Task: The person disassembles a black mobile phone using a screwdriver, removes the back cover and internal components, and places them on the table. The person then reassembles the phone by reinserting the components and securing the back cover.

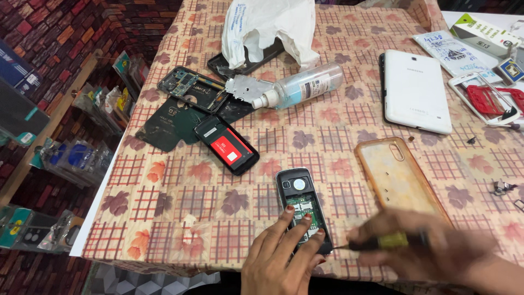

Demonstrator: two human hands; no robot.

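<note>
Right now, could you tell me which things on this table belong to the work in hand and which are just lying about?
In hand:
left hand steadying the opened small phone
right hand holding a screwdriver

Lying about:
white tablet
clear orange-rimmed case
spray bottle
red-labelled battery
plastic bag

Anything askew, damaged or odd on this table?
Yes: the clear plastic spray bottle lies tipped on its side beside a loose silver metal plate. The small black phone under the left hand has its back off, circuit board exposed.

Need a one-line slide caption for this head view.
Left hand steadies an opened small phone on the patterned tablecloth while the blurred right hand holds a yellow-handled screwdriver.
</note>
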